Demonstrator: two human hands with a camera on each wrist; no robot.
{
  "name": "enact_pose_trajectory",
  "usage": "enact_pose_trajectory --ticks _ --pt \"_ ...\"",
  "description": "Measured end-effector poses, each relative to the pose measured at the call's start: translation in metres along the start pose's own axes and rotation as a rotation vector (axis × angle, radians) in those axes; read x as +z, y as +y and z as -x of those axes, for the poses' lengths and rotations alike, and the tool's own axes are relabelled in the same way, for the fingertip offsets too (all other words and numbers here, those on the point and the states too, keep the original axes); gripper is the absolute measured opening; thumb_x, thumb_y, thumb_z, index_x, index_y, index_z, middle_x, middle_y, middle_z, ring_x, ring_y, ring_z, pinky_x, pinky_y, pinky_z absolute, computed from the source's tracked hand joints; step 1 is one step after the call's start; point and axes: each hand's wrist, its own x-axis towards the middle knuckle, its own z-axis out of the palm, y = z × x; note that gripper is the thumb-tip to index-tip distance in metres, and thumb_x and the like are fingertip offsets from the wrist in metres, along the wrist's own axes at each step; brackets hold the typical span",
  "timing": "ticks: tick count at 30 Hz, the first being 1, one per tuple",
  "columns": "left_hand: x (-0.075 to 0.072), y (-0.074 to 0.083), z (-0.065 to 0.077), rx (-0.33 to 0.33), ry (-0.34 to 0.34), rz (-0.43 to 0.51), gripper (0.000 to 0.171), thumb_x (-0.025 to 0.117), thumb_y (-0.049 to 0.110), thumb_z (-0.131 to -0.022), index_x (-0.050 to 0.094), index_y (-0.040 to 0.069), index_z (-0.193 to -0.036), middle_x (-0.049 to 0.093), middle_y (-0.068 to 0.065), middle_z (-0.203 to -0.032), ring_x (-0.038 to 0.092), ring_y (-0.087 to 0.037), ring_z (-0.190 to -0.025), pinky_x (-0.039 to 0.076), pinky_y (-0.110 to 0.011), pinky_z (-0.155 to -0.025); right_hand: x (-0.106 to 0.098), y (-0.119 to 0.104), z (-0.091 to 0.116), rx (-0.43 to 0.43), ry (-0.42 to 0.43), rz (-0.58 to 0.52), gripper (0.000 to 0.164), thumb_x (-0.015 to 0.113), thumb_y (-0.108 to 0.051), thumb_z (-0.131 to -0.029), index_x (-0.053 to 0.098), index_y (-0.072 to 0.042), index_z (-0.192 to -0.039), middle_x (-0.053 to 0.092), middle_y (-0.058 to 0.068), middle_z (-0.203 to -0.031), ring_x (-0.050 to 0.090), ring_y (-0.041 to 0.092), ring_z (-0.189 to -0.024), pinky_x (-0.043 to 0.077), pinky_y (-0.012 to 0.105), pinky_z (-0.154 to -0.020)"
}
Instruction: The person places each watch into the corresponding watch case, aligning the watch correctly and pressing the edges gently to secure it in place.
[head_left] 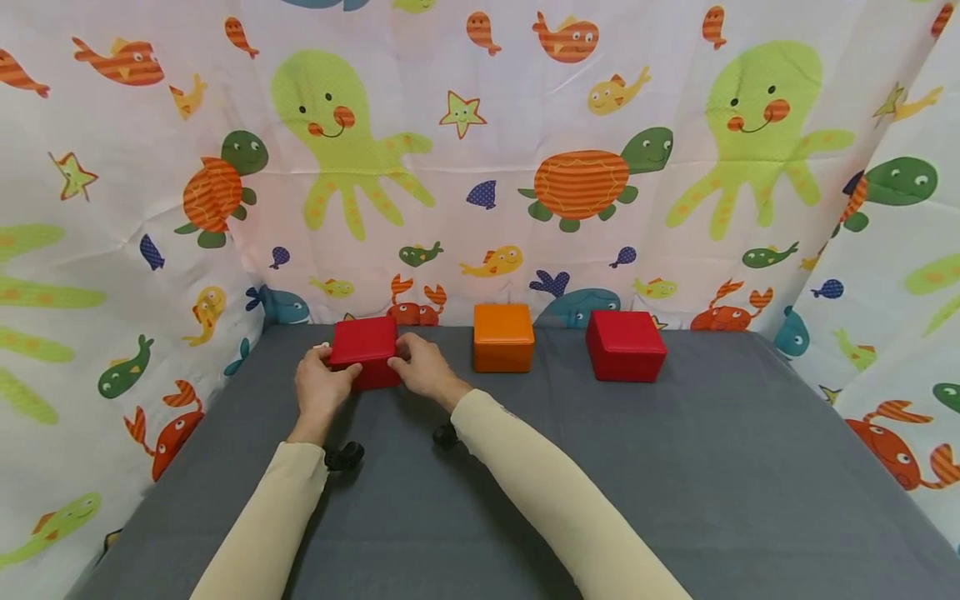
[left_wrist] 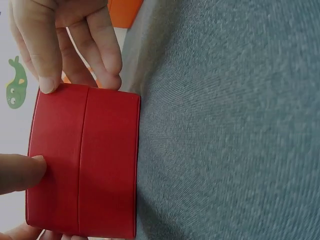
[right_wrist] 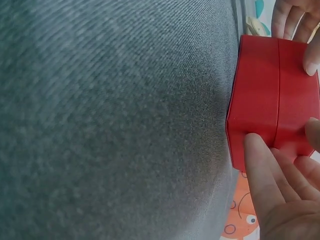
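1. The red box (head_left: 365,340) sat at the back left of the grey bench (head_left: 750,467), close to the printed backdrop (head_left: 480,167), and both hands were gripping it.
2. The left hand (head_left: 322,388) held its left side, with the thumb pressed on the front face and the fingers round the side.
3. The right hand (head_left: 429,367) held its right side; the thumb touched the front near the corner, and the other fingers lay along the right side.
4. The box was closed, a thin seam running level round it between its upper and lower parts, and its base appeared to rest on the bench.
5. An orange box (head_left: 503,335) stood to the right of the right hand, apart from the gripped one.
6. Farther right stood another red box (head_left: 627,346), turned slightly, also near the backdrop.
7. Cream sleeves (head_left: 551,479) covered the forearms, and a small black device (head_left: 345,456) showed at the left wrist.
8. Octopuses, turtles, crabs and fish patterned the white backdrop.
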Motion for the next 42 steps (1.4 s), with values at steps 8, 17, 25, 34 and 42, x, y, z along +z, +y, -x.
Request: enact_pose_trajectory --ticks 8,17,25,34,42 --pt "0.009 0.007 0.010 0.026 -0.004 0.035 0.057 0.073 0.014 -0.081 0.048 -0.007 -0.129 0.058 -0.027 -0.117 0.058 -0.039 -0.104 0.048 -0.049 -0.090 -0.011 0.006 0.005 0.041 0.029 0.017 0.037 0.060 -0.028 -0.095 0.052 -0.009 -0.126 0.065 0.006 -0.109 0.062 0.013 -0.084 0.053 0.024 -0.066" --pt "0.022 0.013 0.024 0.053 -0.036 0.063 0.052 0.073 0.010 -0.080 0.048 -0.008 -0.123 0.059 -0.026 -0.111 0.059 -0.037 -0.099 0.050 -0.047 -0.084 -0.024 0.016 0.019 0.043 0.036 -0.004 0.035 0.061 -0.025 -0.094 0.052 -0.009 -0.124 0.065 0.006 -0.106 0.062 0.012 -0.080 0.053 0.024 -0.063" --pt "0.034 0.021 0.037 0.073 -0.063 0.071 0.052 0.074 0.010 -0.080 0.048 -0.007 -0.121 0.058 -0.026 -0.109 0.062 -0.036 -0.097 0.052 -0.046 -0.081 -0.041 0.027 0.033 0.034 0.046 0.001 0.037 0.062 -0.024 -0.094 0.052 -0.007 -0.125 0.065 0.007 -0.108 0.063 0.015 -0.088 0.054 0.027 -0.066" --pt "0.041 0.029 0.051 0.099 -0.103 0.107 0.053 0.076 0.010 -0.079 0.048 -0.008 -0.121 0.058 -0.026 -0.110 0.062 -0.036 -0.097 0.052 -0.047 -0.082 -0.055 0.040 0.047 0.020 0.054 -0.011 0.037 0.062 -0.023 -0.094 0.052 -0.006 -0.125 0.064 0.008 -0.109 0.062 0.018 -0.092 0.054 0.028 -0.069" --pt "0.045 0.029 0.053 0.093 -0.134 0.098 0.054 0.076 0.010 -0.079 0.047 -0.006 -0.121 0.055 -0.025 -0.113 0.059 -0.037 -0.101 0.050 -0.046 -0.085 -0.060 0.049 0.050 0.026 0.048 -0.046 0.040 0.064 -0.023 -0.092 0.052 -0.005 -0.126 0.063 0.010 -0.111 0.062 0.021 -0.095 0.054 0.031 -0.072"
